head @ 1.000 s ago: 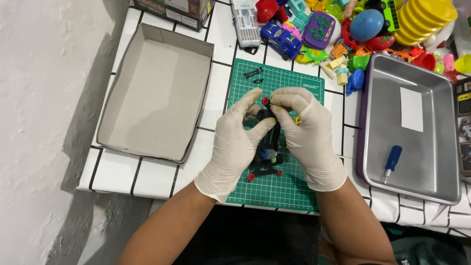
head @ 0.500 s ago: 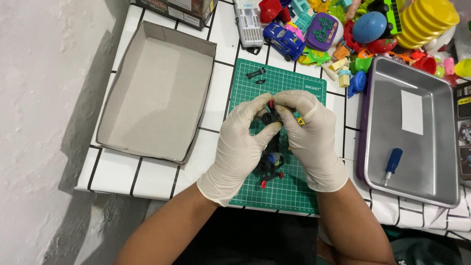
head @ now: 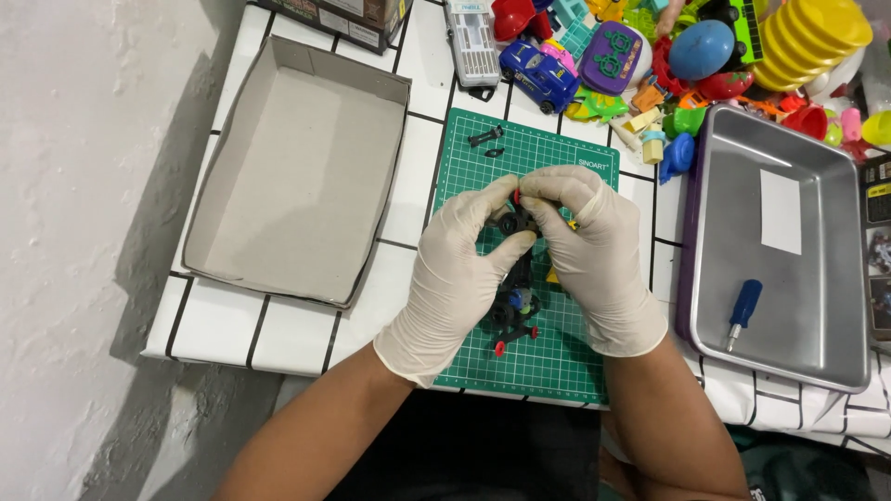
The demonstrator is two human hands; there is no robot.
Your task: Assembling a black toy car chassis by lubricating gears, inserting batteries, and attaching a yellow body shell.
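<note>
- Since the earlier frames your gloved hands have drawn closer together at mid-frame, and the dark toy chassis (head: 516, 278) you are working on now stands more upright between them over the green cutting mat (head: 483, 357).
- At the left of the frame sits the open cardboard box lid (head: 297, 176); at the right, the metal tray (head: 817, 325) with a blue-handled screwdriver (head: 740, 311) lying in it.
- Your left hand (head: 455, 283) is closed around the chassis from the side, thumb pressing near its top.
- Your right hand (head: 594, 255) pinches the top end, fingertips curled onto a small black part with a red tip (head: 516, 197).
- You look to be mid-disassembly; freeing that top piece calls for a steady pinch and a firm brace.
- Two loose dark parts (head: 486, 139) rest at the mat's upper left corner.
</note>
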